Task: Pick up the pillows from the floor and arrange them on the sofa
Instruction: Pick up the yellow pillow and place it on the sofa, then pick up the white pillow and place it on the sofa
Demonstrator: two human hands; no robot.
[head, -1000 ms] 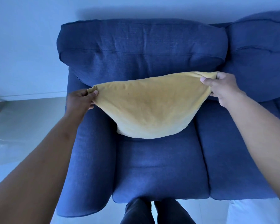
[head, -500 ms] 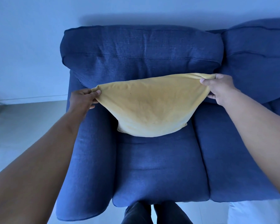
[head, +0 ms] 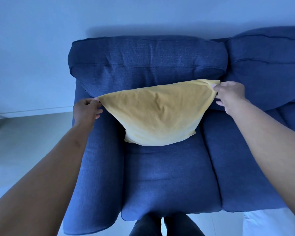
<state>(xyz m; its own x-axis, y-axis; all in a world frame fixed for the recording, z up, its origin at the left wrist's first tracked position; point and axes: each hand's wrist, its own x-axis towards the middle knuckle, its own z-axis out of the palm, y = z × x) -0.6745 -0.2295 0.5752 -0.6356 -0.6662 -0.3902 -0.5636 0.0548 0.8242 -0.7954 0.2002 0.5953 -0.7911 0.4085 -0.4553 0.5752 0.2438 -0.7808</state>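
A yellow pillow (head: 157,113) stands on the left seat of the blue sofa (head: 169,181), leaning toward the back cushion (head: 146,63). My left hand (head: 86,110) pinches the pillow's upper left corner. My right hand (head: 228,97) pinches its upper right corner. The pillow's bottom edge rests on the seat cushion, and its top edge is stretched between both hands.
The sofa's left armrest (head: 99,167) runs below my left hand. A second seat (head: 242,159) and back cushion (head: 269,68) lie to the right. My legs (head: 163,225) stand at the sofa's front edge. A pale wall (head: 32,48) is behind, grey floor (head: 24,137) at left.
The pillow has sunk slightly lower and nearer the back cushion, with both hands still holding its upper corners. The view has shifted a little.
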